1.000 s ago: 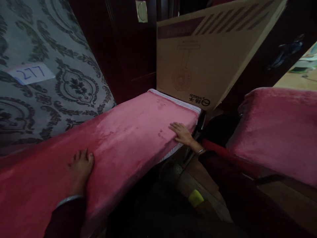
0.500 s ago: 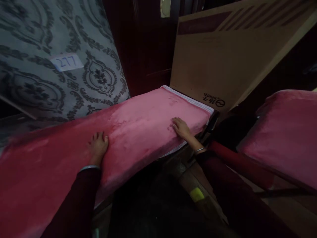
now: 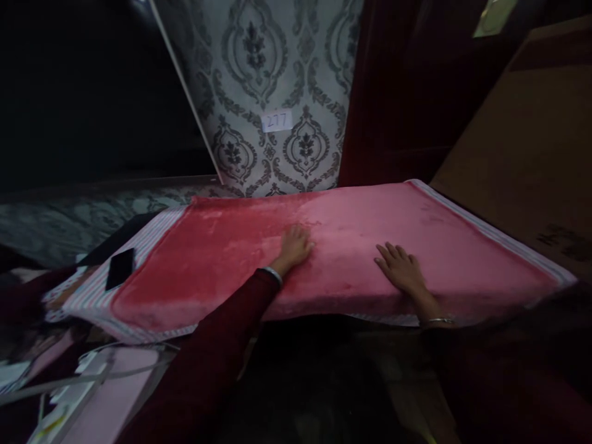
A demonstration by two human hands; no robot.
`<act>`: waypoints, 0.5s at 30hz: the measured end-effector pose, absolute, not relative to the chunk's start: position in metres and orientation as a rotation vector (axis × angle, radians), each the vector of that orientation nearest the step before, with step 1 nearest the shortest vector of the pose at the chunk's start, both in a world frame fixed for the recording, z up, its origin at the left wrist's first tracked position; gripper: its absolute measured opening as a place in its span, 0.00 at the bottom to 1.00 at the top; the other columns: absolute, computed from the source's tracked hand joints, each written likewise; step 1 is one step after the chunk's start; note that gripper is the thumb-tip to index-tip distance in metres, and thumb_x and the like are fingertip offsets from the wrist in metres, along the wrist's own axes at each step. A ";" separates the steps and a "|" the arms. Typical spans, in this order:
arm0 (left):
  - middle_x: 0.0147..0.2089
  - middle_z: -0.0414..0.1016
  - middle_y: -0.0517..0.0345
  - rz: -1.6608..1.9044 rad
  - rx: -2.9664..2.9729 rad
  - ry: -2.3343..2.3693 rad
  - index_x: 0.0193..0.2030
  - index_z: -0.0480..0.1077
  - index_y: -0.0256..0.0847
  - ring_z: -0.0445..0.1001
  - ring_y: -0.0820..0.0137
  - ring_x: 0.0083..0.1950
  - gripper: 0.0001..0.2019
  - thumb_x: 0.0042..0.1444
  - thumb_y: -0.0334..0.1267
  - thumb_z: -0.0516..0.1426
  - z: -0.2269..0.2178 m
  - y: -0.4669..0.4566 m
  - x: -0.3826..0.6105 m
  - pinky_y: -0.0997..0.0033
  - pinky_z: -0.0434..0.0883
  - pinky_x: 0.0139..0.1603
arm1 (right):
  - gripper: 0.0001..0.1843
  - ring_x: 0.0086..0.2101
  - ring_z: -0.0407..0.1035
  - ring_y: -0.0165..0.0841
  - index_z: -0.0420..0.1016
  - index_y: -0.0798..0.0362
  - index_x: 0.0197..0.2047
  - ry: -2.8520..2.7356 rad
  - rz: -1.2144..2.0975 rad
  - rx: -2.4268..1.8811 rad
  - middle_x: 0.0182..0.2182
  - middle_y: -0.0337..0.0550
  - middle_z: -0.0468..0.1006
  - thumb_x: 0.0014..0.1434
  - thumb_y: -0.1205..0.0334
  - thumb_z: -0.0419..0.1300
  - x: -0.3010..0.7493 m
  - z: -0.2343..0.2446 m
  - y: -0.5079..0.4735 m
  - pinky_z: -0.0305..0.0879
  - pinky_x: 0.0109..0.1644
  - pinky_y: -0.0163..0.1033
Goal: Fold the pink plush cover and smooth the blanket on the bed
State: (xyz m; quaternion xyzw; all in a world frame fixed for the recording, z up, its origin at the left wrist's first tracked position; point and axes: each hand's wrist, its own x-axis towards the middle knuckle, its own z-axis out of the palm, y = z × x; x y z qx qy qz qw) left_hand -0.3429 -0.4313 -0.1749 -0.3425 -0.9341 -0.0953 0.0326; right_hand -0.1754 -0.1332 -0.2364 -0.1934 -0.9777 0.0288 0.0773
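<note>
A plush red-and-pink cover (image 3: 351,216) with striped edges is spread over a long flat surface in front of me. My left hand (image 3: 296,245) lies on it near the middle, where the darker red pile meets the lighter pink, its fingers out and slightly blurred. Farther right, my right hand (image 3: 398,266) rests on the pink part, fingers spread and nothing in them. Both wrists wear bracelets. What lies beneath the cover is hidden.
A black phone (image 3: 120,269) lies on the striped left edge. Patterned wallpaper (image 3: 305,68) bears a paper label (image 3: 277,120) marked 277. A big dark screen (image 3: 92,92) stands left, a cardboard box (image 3: 522,154) right. Cables cross a pale pink object (image 3: 120,382) at lower left.
My view has turned left, bringing the phone, the screen and the cover's left end into sight. Both hands still lie on the cover, now closer together in view.
</note>
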 end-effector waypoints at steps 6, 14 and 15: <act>0.83 0.47 0.47 -0.258 -1.348 -2.905 0.79 0.55 0.45 0.41 0.50 0.83 0.33 0.72 0.56 0.45 -0.195 -0.415 -0.307 0.33 0.42 0.79 | 0.35 0.71 0.56 0.51 0.63 0.46 0.75 -2.926 0.052 -0.571 0.74 0.49 0.61 0.72 0.45 0.38 -0.172 -0.242 -0.128 0.58 0.70 0.65; 0.82 0.48 0.45 -0.285 -0.843 -3.082 0.79 0.55 0.45 0.43 0.49 0.83 0.31 0.73 0.53 0.48 -0.187 -0.546 -0.335 0.35 0.44 0.79 | 0.38 0.72 0.54 0.51 0.61 0.51 0.76 -2.979 0.071 -0.618 0.76 0.52 0.56 0.71 0.47 0.36 -0.167 -0.230 -0.137 0.57 0.70 0.63; 0.82 0.49 0.45 -0.270 -0.749 -3.089 0.78 0.56 0.45 0.43 0.50 0.83 0.30 0.73 0.52 0.48 -0.186 -0.571 -0.338 0.36 0.45 0.79 | 0.38 0.72 0.54 0.50 0.62 0.50 0.76 -2.979 0.069 -0.622 0.76 0.53 0.56 0.71 0.47 0.37 -0.167 -0.230 -0.137 0.57 0.70 0.63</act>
